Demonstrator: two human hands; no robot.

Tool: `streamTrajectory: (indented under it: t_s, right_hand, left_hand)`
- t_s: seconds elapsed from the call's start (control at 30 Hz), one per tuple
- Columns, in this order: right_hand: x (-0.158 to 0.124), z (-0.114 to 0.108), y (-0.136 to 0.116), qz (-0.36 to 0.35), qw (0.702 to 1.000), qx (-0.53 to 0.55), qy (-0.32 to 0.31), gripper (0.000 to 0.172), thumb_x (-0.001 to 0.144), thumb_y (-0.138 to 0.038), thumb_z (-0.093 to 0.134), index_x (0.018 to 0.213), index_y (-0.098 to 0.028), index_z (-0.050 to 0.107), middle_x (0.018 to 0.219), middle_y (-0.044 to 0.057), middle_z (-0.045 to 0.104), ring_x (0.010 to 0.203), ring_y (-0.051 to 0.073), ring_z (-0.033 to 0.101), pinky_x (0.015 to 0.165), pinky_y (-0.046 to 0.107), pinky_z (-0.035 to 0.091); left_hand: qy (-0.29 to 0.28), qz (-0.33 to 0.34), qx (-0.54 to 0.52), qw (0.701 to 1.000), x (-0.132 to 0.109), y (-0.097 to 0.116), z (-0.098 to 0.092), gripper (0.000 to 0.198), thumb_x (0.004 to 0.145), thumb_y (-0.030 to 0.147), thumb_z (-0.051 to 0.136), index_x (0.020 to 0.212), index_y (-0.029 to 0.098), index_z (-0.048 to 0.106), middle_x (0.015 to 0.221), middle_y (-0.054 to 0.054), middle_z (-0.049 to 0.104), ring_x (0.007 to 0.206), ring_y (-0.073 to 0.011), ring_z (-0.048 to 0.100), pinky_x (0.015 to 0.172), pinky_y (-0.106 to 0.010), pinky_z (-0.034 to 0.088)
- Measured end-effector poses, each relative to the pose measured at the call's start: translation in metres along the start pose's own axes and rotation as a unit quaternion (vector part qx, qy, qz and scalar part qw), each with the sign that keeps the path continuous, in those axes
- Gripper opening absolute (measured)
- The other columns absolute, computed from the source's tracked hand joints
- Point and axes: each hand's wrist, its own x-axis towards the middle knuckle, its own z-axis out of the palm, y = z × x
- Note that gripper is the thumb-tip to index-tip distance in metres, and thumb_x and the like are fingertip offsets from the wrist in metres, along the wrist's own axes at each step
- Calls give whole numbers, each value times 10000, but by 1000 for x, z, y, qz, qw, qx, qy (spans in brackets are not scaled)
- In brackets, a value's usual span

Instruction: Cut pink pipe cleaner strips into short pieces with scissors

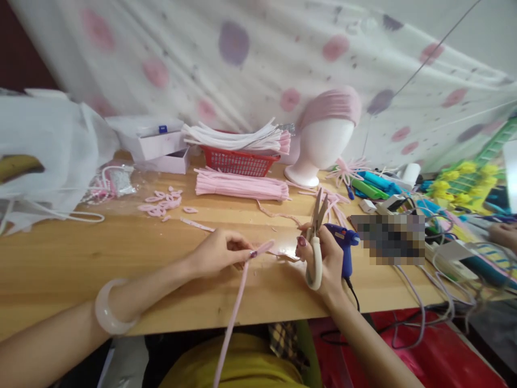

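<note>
Just left of the glue gun (342, 240), the right hand (326, 261) grips scissors (316, 237) pointing up; the left hand (220, 251) pinches a pink strip (238, 307) hanging toward the lap.

Bare forearms, pale translucent bangle (111, 315) on left wrist, dark pink nail polish, yellow garment (238, 369)

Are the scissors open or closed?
Open. The scissors in the right hand point up, and their two blades spread apart in a narrow V at the tips.
</note>
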Motion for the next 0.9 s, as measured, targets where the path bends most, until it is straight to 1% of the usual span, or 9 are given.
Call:
streamTrajectory:
  t_s: [0.07,0.13,0.2,0.3,0.37,0.47,0.57,0.7,0.9]
  right_hand:
    - [0,0,-2,-7,1000,11,-12,139,875,-323,607,960,-215,587,663,-38,521,548,113,524,509,205,444]
    - [-1,0,-6,-42,999,-10,-24,132,826,-297,666,905,-208,609,628,-45,511,509,101,490,477,196,412]
    - [-2,1,-11,-93,994,-52,-24,131,803,-287,690,871,-198,624,572,-56,494,458,89,448,446,196,375]
    - [-5,3,-15,-162,982,-102,-11,137,812,-289,679,882,-184,626,531,-61,501,419,83,436,443,203,361]
    - [-7,5,-15,-194,973,-124,-10,134,826,-276,660,910,-180,621,563,-43,554,441,93,481,472,210,381]
    - [-8,8,-13,-229,962,-148,-6,115,830,-230,638,932,-183,613,620,-15,613,482,111,538,498,220,394]
    - [-8,9,-11,-252,954,-164,10,134,820,-194,630,952,-184,612,644,-3,642,493,118,564,510,223,399]
    - [-8,8,-11,-253,951,-179,13,123,804,-174,643,925,-179,621,607,-12,631,480,113,560,499,222,380]
    - [-9,8,-10,-245,948,-204,2,154,798,-181,659,945,-207,623,628,-13,656,495,118,582,500,227,393]
  left_hand:
    - [4,-35,-133,991,-1,0,-5,222,716,365,753,769,151,721,675,-13,685,610,-134,619,607,-254,503]
    - [4,-28,-223,974,-3,2,-6,262,664,381,803,741,145,720,656,-1,668,575,-108,590,578,-235,498]
    - [7,-7,-289,957,-5,5,-2,266,633,367,835,721,143,723,651,7,664,565,-86,571,580,-217,498]
    - [7,13,-349,937,-8,9,7,224,647,313,841,757,151,733,731,-10,718,655,-98,634,672,-219,527]
    - [5,11,-355,935,-10,10,11,220,668,305,831,792,153,732,785,-32,748,684,-119,672,685,-232,541]
    - [12,3,-340,940,-14,12,13,242,676,320,827,799,146,711,760,-38,756,623,-126,686,639,-237,551]
    - [24,10,-327,945,-16,12,13,259,670,335,829,770,145,683,763,-34,759,624,-136,705,634,-242,567]
    - [41,21,-313,949,-17,12,14,294,646,361,838,736,139,666,729,-19,749,624,-139,712,611,-231,574]
    - [54,-1,-303,952,-18,15,15,327,618,379,844,725,135,654,703,-22,745,618,-135,701,618,-246,582]
